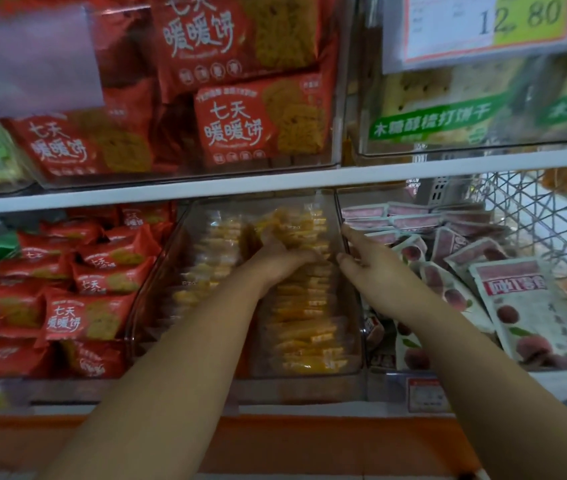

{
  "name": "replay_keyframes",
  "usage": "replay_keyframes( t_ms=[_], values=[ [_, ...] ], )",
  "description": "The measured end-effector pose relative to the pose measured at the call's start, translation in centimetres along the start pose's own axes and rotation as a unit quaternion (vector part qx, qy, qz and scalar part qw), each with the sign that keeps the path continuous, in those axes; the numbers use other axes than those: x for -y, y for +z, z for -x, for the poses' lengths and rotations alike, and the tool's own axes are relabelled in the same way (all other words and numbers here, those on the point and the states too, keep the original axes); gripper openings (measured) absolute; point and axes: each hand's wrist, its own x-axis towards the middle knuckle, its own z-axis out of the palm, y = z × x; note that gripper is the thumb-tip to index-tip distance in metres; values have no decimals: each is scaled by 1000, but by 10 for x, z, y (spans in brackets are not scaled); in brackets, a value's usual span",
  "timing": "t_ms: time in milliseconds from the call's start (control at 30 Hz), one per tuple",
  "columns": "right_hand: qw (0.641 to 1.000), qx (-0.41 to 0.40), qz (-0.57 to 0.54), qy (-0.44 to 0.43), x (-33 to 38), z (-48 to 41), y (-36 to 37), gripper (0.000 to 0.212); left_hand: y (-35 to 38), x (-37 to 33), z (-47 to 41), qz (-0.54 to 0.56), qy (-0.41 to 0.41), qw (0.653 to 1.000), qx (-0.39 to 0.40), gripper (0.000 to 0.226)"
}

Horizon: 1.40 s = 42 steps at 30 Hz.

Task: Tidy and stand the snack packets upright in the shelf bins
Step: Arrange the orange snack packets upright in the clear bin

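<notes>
A clear plastic bin [157, 271] in the middle of the lower shelf holds two rows of thin yellow snack packets [304, 327] standing on edge. My left hand [284, 258] reaches deep into the right-hand row, its fingers curled around several packets near the back. My right hand [361, 261] is at the bin's right wall [342, 216], index finger stretched along the wall's top edge and thumb held apart; nothing is held in it. The paler left row [212, 251] stands untouched.
Red biscuit packets [84, 317] fill the bin to the left. White packets with red fruit pictures [524, 306] lie loosely in the bin on the right, beside a wire basket [545, 209]. A white shelf edge [275, 185] runs just above the hands, with more bins overhead.
</notes>
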Motion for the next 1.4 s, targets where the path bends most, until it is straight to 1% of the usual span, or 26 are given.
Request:
replay_keyframes(
  t_ms=[67,167,300,400,567,633,700,767,867,900,933,1000,1033,1133,1267,1333,1400],
  values=[
    [1000,9,1,4,-3,-1,-1,43,1,1,-3,8,4,1000,1,116],
    [1000,5,-4,-1,-3,-3,0,39,1,3,-5,7,16,1000,9,115],
    [1000,0,-7,-11,-1,-3,2,41,-1,5,-5,-3,29,999,25,109],
    [1000,-2,-6,-11,0,-4,1,43,-4,3,-3,-15,21,999,42,109],
    [1000,-3,11,-20,-1,-6,1,43,-4,3,-3,-8,9,998,54,99],
    [1000,1,21,-18,-1,-7,1,43,-1,2,-1,13,7,999,45,98],
    [1000,4,25,-11,-1,-6,0,45,1,-1,3,32,3,999,22,102],
    [1000,5,14,-5,1,-5,-2,46,0,-6,7,31,4,1000,0,103],
    [1000,11,5,-1,2,-2,-4,41,-8,-5,17,66,-14,997,-22,107],
    [1000,13,9,0,2,-2,-4,40,-10,-2,26,79,-20,996,-23,102],
    [1000,15,14,3,3,-1,-4,39,-11,0,41,80,-19,996,-22,92],
    [1000,11,17,5,4,0,-4,38,-11,9,62,37,-10,999,-19,73],
    [1000,8,14,7,4,0,-3,38,-11,13,74,8,3,1000,-22,68],
    [1000,12,1,21,7,3,-2,40,-6,21,90,-11,29,999,-27,62],
    [1000,9,-19,24,9,5,-1,35,9,24,94,70,26,995,-63,52],
    [1000,7,-22,20,9,6,-1,35,18,24,90,94,26,993,-71,51],
    [1000,9,-19,21,8,5,-1,34,22,24,84,92,18,994,-55,57]
  ],
)
